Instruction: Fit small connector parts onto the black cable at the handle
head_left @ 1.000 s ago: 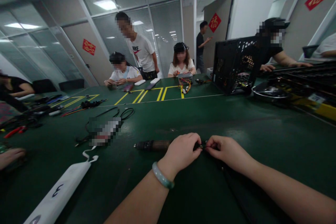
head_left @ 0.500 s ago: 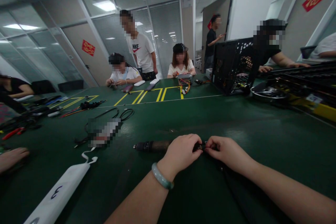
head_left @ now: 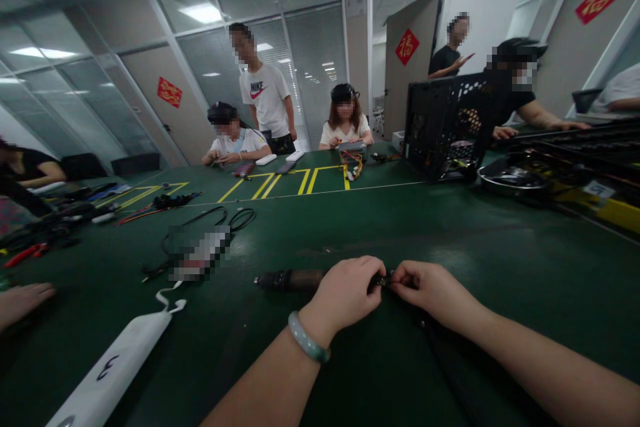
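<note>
Black-and-bronze cylindrical tool (head_left: pixel 290 279) lying along the dark green workbench top (head_left: pixel 500 260), right in front of you, and you're busy at its far tip! Your left hand (head_left: pixel 345 293), pale green bangle (head_left: pixel 307 338) on the wrist, and your right hand (head_left: pixel 430 290) meet there, fingers pressed together, pinching a tiny dark fitting (head_left: pixel 384 279), too small to make out exactly. Looks like close fingertip work at that end; the next move calls for a steady, careful pinch.
</note>
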Available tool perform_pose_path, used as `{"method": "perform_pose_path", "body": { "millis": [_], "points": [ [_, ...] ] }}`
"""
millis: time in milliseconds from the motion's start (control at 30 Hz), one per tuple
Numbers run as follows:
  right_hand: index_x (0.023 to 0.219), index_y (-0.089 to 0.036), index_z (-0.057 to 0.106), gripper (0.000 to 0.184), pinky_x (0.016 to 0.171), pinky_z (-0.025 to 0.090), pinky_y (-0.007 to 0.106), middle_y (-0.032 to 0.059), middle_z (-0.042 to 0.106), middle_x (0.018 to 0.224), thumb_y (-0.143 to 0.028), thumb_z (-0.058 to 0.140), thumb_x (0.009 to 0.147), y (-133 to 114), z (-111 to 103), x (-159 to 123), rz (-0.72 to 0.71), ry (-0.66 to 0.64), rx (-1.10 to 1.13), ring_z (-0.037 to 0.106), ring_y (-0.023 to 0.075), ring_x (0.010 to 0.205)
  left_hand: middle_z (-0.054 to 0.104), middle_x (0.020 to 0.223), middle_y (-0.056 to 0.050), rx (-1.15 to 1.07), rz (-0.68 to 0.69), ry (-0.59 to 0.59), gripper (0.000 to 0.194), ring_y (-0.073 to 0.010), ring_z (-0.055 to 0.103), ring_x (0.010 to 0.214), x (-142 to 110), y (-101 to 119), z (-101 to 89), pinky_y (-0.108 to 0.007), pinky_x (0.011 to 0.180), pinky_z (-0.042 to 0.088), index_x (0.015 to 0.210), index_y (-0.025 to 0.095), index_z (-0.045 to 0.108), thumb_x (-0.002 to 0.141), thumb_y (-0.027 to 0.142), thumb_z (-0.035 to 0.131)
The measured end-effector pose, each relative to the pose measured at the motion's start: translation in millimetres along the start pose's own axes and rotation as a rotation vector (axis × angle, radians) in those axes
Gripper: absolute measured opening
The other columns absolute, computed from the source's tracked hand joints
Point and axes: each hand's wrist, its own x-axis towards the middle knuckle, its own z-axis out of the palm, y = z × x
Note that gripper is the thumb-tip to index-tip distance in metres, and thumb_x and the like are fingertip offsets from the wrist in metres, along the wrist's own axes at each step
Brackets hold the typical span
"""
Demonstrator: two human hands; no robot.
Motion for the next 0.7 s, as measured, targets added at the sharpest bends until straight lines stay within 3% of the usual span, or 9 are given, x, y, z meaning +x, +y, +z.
{"method": "perform_pose_path", "body": {
  "millis": [167,267,367,533,700],
  "points": [
    [0.086,-0.022,0.067,0.012,0.063,0.044,0.024,-0.0003,0.070,0.083,-0.031,0.059,0.085,-4.5,-2.4,-1.2,0.011,-0.008,-0.006,0.064,0.0168,0.074,0.061,0.109,-0.003,0.009,-0.037,0.013,0.018,-0.0215,0.059,0.099,-0.1,-1.1,1.5,-0.037,0.089,0.046,0.099,0.022,0.055,0.084,0.027,0.062],
    [0.086,-0.023,0.067,0.012,0.064,0.045,0.025,-0.0004,0.070,0.083,-0.031,0.059,0.084,-4.5,-2.7,-1.7,0.006,-0.005,-0.005,0.064,0.0171,0.075,0.060,0.112,-0.003,0.023,-0.016,-0.004,0.011,-0.0209,0.059,0.099,0.0,-1.1,1.2,-0.037,0.090,0.046,0.097,0.022,0.056,0.086,0.023,0.059],
    [0.086,-0.023,0.068,0.012,0.064,0.045,0.024,-0.0009,0.070,0.083,-0.031,0.060,0.084,-3.0,-2.0,-1.6,0.004,-0.003,-0.009,0.064,0.0169,0.074,0.060,0.112,-0.001,0.008,0.013,0.004,0.014,-0.0194,0.059,0.099,-0.2,-0.7,0.6,-0.035,0.090,0.045,0.098,0.023,0.055,0.085,0.020,0.059],
    [0.087,-0.023,0.068,0.013,0.063,0.045,0.024,-0.0009,0.070,0.084,-0.033,0.059,0.084,-1.1,-0.8,-1.3,0.006,-0.008,0.009,0.064,0.0166,0.074,0.060,0.111,-0.003,0.019,-0.046,0.018,0.016,-0.0213,0.058,0.100,0.1,-1.0,1.6,-0.036,0.089,0.046,0.098,0.022,0.055,0.085,0.028,0.062],
    [0.086,-0.023,0.068,0.012,0.063,0.045,0.024,-0.0012,0.070,0.082,-0.032,0.060,0.084,-0.8,-0.5,-1.5,-0.004,0.004,0.006,0.064,0.0163,0.073,0.061,0.111,-0.001,0.014,0.015,-0.003,0.013,-0.0196,0.059,0.099,0.4,-1.5,1.7,-0.035,0.090,0.045,0.097,0.023,0.056,0.085,0.019,0.059]
  ]
}}
